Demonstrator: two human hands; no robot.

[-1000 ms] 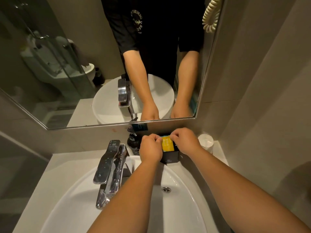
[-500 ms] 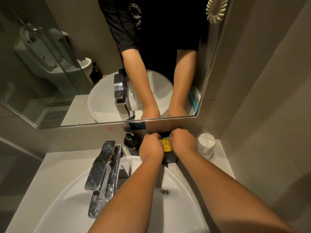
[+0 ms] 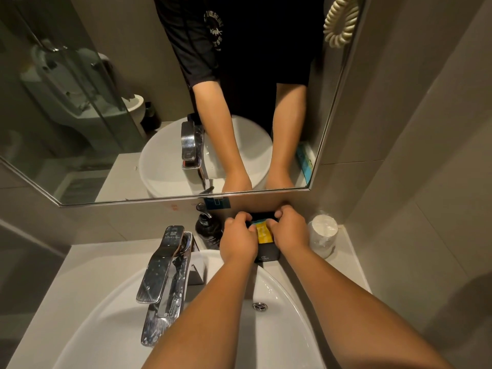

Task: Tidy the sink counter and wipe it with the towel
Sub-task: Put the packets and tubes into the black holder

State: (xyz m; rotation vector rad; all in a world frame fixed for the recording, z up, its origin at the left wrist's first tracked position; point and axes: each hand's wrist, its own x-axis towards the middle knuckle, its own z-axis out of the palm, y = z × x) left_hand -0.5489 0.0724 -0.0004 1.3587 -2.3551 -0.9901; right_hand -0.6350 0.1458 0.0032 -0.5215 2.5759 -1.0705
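A black box [image 3: 267,251] stands on the white counter [image 3: 87,265] behind the basin, against the wall under the mirror. Yellow and teal packets [image 3: 263,233] sit inside it. My left hand [image 3: 238,239] grips the box's left side, fingers curled over its rim onto the packets. On the right side, my right hand [image 3: 288,230] does the same, thumb on the yellow packet and fingers hooked over the back edge. No towel is in view.
A dark pump bottle [image 3: 207,230] stands left of the box. A wrapped white cup [image 3: 323,233] sits in the right corner. The chrome faucet [image 3: 165,278] rises left of my forearms over the white basin [image 3: 279,296]. The mirror [image 3: 106,102] fills the wall above.
Both hands have pushed slightly farther back toward the wall with the box and closed in over the packets. The camera has tilted a little.
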